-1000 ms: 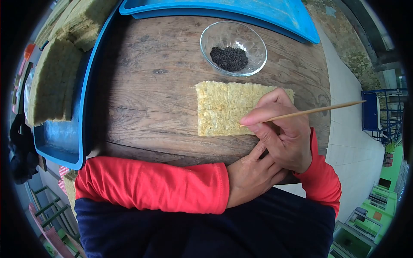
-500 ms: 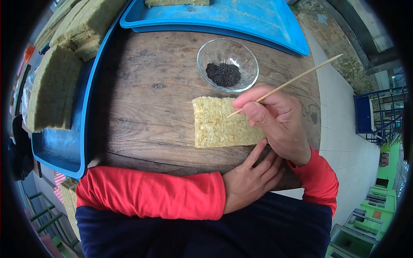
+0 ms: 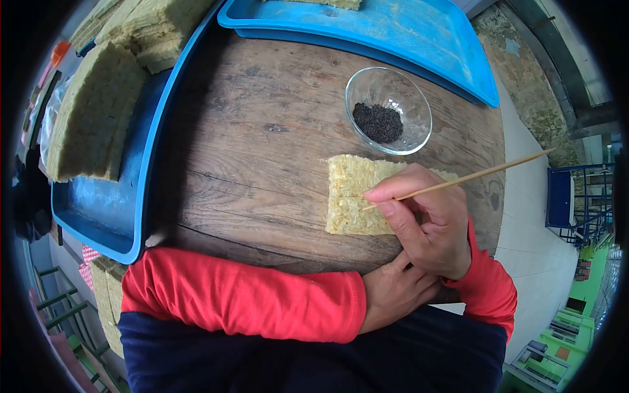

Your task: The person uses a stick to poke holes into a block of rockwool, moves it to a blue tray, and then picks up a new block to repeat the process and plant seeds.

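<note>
A yellowish rockwool slab (image 3: 346,196) lies flat on the wooden table in front of me, scored by faint lines. My right hand (image 3: 426,223) pinches a thin bamboo skewer (image 3: 485,177) between thumb and fingers, its lower tip at the slab's surface and its long end slanting up to the right. That hand covers the slab's right part. Below it, my left hand (image 3: 396,298) rests with fingers extended near the slab's lower edge, fingertips partly hidden beneath the right hand. Just beyond the slab stands a clear glass bowl (image 3: 414,134) of small black seeds (image 3: 379,123).
A blue tray (image 3: 141,216) on the left holds thick rockwool blocks (image 3: 98,118). Another blue tray (image 3: 393,33) sits across the far side with a rockwool piece (image 3: 334,3) in it. The wooden table (image 3: 255,157) ends at the right above a pale floor (image 3: 531,209).
The view has shifted, so the bowl and slab appear farther right. My right hand has come lower over the slab, covering more of it and of my left fingers.
</note>
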Demonstrator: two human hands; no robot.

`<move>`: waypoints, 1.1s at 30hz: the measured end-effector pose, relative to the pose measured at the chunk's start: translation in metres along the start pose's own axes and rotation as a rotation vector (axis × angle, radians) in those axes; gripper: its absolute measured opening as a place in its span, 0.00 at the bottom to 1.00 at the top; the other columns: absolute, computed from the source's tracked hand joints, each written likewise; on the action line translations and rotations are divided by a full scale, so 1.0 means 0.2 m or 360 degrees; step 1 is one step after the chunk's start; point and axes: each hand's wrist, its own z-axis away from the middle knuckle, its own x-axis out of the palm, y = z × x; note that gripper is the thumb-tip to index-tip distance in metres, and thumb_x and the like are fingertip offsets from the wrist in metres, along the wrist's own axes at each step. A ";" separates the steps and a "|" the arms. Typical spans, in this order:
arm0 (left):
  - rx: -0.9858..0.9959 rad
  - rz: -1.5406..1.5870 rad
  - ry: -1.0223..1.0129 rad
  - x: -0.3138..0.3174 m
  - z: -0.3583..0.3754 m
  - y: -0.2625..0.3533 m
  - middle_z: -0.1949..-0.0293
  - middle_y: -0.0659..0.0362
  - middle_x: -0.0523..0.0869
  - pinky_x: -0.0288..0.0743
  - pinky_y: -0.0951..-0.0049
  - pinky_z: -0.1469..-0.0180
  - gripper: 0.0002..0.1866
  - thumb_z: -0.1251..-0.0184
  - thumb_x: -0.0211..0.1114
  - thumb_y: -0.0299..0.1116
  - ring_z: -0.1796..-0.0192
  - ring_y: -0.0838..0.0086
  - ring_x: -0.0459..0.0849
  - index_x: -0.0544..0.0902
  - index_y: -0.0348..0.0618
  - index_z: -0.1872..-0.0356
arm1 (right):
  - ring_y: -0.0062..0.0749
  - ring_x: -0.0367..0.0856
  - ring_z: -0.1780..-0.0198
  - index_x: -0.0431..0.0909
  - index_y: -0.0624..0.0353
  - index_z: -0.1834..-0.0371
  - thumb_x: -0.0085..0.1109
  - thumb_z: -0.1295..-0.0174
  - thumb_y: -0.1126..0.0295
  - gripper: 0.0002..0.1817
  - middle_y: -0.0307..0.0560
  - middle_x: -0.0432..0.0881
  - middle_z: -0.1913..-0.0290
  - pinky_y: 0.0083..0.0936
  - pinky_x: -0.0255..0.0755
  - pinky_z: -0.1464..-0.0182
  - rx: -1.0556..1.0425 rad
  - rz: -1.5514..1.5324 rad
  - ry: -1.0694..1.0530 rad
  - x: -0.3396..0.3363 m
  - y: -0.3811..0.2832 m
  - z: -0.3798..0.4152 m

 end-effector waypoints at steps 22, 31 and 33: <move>-0.0044 -0.0009 0.0044 0.04 0.01 0.02 0.45 0.57 0.75 0.52 0.49 0.32 0.21 0.39 0.52 0.43 0.37 0.63 0.69 0.75 0.46 0.47 | 0.36 0.79 0.69 0.81 0.59 0.66 0.59 0.47 0.82 0.08 0.43 0.82 0.67 0.27 0.72 0.69 -0.0033 0.0089 -0.0223 -0.01 -0.02 0.00; -0.0065 0.0052 0.0208 0.03 -0.01 0.01 0.46 0.57 0.77 0.51 0.46 0.30 0.22 0.44 0.56 0.42 0.39 0.63 0.70 0.78 0.47 0.48 | 0.24 0.77 0.71 0.82 0.60 0.65 0.59 0.43 0.81 0.05 0.40 0.82 0.68 0.19 0.68 0.69 0.0535 -0.0845 0.0291 0.00 -0.08 0.02; -0.0090 0.0095 0.0206 0.07 -0.01 0.02 0.46 0.57 0.77 0.51 0.46 0.30 0.22 0.43 0.55 0.42 0.39 0.63 0.71 0.77 0.48 0.47 | 0.23 0.74 0.72 0.81 0.62 0.65 0.58 0.41 0.80 0.04 0.42 0.80 0.68 0.19 0.66 0.71 0.0324 -0.0640 0.0135 -0.03 -0.08 0.02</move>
